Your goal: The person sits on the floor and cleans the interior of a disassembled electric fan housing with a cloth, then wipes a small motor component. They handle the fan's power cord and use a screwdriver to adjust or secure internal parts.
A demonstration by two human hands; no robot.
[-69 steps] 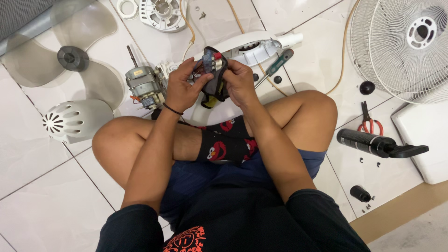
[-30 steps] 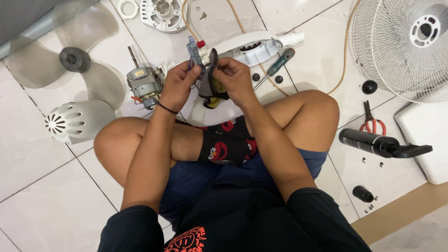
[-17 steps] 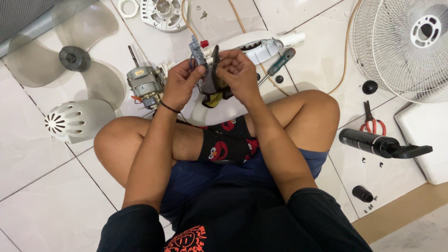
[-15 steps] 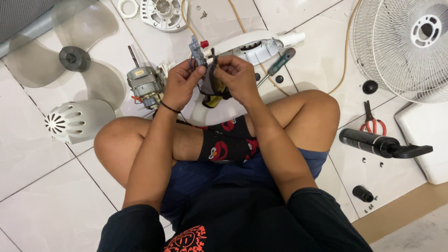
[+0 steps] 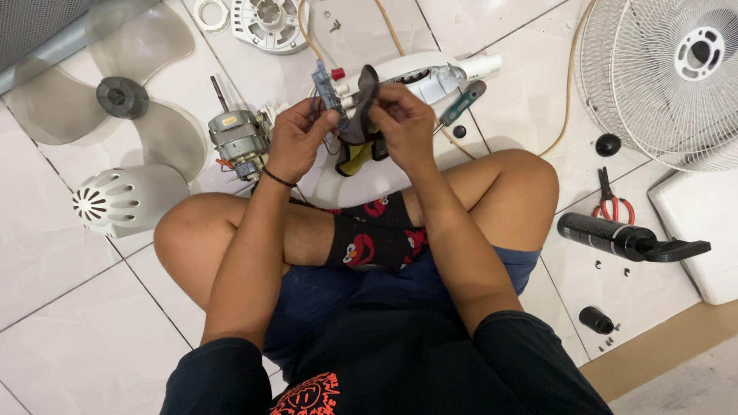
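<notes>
I sit cross-legged on a white tiled floor. My left hand [image 5: 298, 137] pinches a small grey switch block [image 5: 325, 86] with coloured buttons and thin wires hanging from it. My right hand [image 5: 402, 123] holds a dark curved strip [image 5: 360, 107] right beside the switch block. Both hands are raised above my crossed shins. Below the hands lies a yellow and black piece [image 5: 357, 156] on a white fan housing [image 5: 430, 77].
A fan motor [image 5: 238, 138] stands left of my hand. Translucent fan blades [image 5: 115, 96] and a white vented motor cover [image 5: 127, 200] lie farther left. A wire fan grille [image 5: 676, 73], red-handled pliers [image 5: 611, 201], a black pole part [image 5: 623, 240], a green-handled screwdriver [image 5: 463, 101] and a white base [image 5: 703, 223] lie right.
The hands lifted the switch block and dark strip up from my lap toward the fan housing, and the two parts now sit apart side by side between my fingers.
</notes>
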